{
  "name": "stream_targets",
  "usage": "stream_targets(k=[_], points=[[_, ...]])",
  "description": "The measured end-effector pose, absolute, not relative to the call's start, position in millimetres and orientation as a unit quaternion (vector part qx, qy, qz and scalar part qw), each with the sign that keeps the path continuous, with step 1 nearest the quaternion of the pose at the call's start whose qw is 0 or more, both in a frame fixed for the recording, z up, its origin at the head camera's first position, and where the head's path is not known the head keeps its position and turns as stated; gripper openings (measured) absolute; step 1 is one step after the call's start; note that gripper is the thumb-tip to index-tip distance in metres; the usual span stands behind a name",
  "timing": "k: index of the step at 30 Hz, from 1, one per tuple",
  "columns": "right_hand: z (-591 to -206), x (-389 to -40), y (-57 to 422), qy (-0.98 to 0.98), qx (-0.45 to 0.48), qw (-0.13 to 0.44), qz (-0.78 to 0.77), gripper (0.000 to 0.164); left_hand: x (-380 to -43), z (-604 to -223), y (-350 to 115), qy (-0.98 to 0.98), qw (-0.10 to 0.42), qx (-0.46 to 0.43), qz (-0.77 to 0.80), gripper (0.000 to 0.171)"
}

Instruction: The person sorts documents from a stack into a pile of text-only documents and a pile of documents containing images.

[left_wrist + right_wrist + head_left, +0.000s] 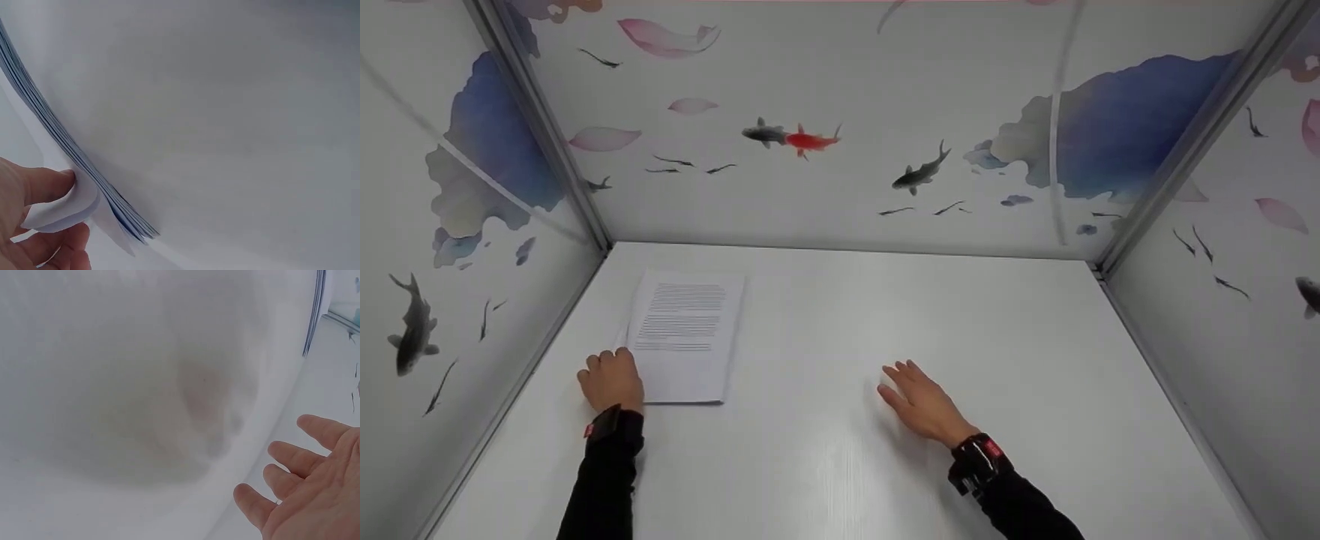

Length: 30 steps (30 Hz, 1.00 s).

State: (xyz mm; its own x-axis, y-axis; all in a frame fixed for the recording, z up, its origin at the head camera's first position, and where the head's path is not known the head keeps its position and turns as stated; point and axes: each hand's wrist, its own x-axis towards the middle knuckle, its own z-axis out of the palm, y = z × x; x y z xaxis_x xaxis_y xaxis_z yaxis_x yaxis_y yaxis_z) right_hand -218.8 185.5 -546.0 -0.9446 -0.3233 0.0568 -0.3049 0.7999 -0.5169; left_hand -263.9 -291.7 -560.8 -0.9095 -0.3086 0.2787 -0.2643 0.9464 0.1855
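Note:
A stack of printed paper (682, 379) lies on the left part of the white table, lines of text on its top sheet. At the stack's left edge is my left hand (613, 381). The left wrist view shows its thumb and fingers pinching a bent sheet of paper (70, 208), which curls out from the layered edge (56, 126) of the stack. How many sheets are pinched I cannot tell. To the right of the stack, my right hand (924, 405) hovers over the table with fingers spread and holds nothing; the right wrist view shows its palm (326, 506).
White panels with painted fish and petals enclose the table (825, 322) at the back (825, 202), left (405, 225) and right (1200, 352). Metal posts stand in the back left (555, 127) and back right (1192, 142) corners.

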Motion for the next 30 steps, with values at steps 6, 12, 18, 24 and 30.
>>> stream_targets(k=[6,12,18,24,30], points=[[-549.2,-220.5,181.0,0.946,-0.172,0.012,-0.275,0.057,-255.5,-550.0,-285.5,-0.951,0.132,0.171,-0.221,0.02],[-551.6,-221.9,177.2,0.94,-0.188,0.008,-0.284,0.053,-257.1,-542.4,-273.0,-0.906,0.117,0.171,-0.368,0.041],[-549.8,-219.9,174.1,0.935,-0.21,0.012,-0.286,0.047,-259.6,-551.1,-266.0,-0.947,0.101,0.133,-0.276,0.034],[-547.3,-218.1,173.1,0.931,-0.222,0.015,-0.288,0.046,-260.2,-562.6,-264.2,-0.969,0.052,0.151,-0.19,0.054],[-544.1,-219.3,171.2,0.928,-0.238,0.021,-0.287,0.044,-265.3,-547.2,-264.7,-0.953,-0.01,0.205,-0.223,0.071]])
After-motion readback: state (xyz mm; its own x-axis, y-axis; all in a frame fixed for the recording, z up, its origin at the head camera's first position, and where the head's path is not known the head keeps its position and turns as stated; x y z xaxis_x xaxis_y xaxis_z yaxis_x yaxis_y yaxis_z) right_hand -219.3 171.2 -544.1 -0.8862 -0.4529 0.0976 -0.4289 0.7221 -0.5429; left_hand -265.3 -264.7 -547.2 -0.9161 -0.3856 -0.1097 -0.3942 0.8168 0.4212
